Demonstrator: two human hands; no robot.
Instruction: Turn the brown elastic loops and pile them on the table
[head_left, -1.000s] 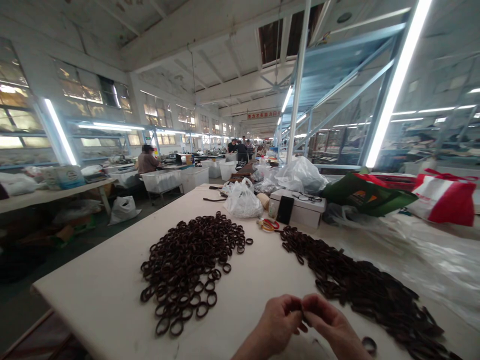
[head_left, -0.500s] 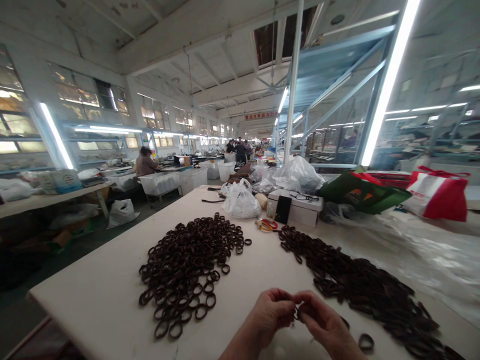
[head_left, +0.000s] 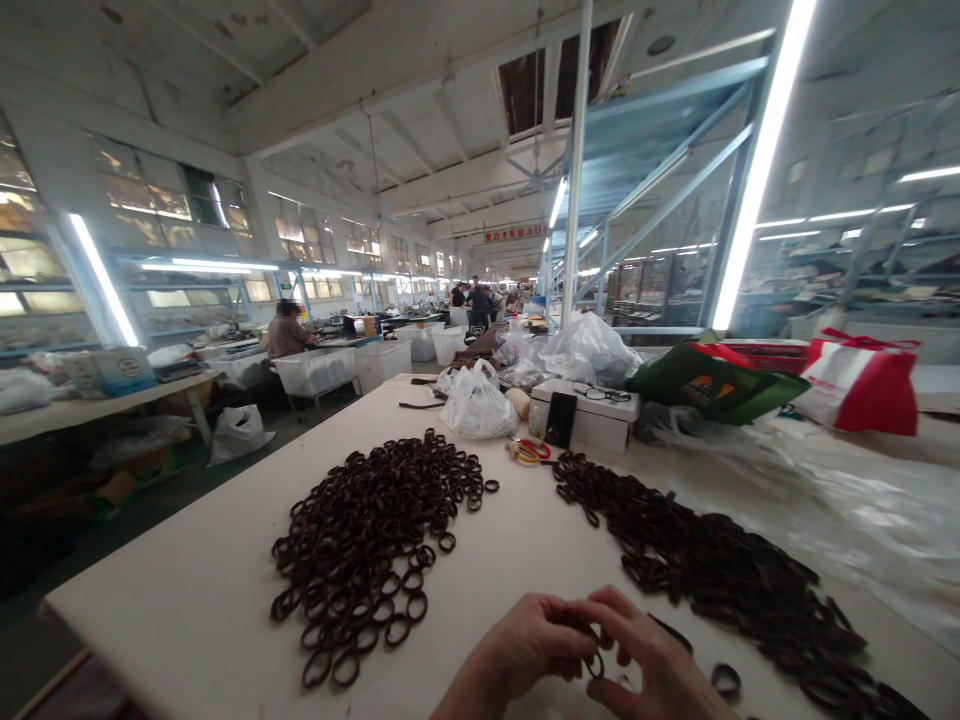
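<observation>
My left hand [head_left: 529,640] and my right hand [head_left: 645,655] meet at the bottom edge of the view, fingers pinched together on one small dark brown ring [head_left: 595,664]. To the left lies a spread pile of brown rings [head_left: 375,540] on the white table [head_left: 187,600]. A long heap of the same brown rings [head_left: 720,570] runs along the right. One loose ring [head_left: 726,680] lies by my right hand.
Behind the piles sit a white plastic bag [head_left: 480,405], scissors with red and yellow handles [head_left: 531,450], a white box with a phone and glasses [head_left: 589,412], clear plastic sheeting [head_left: 840,490], and green and red bags [head_left: 855,385]. People work at far tables.
My hands have stayed together on the ring, working it between the fingers and sinking slightly lower in view. The camera has shifted a little; the piles lie as before.
</observation>
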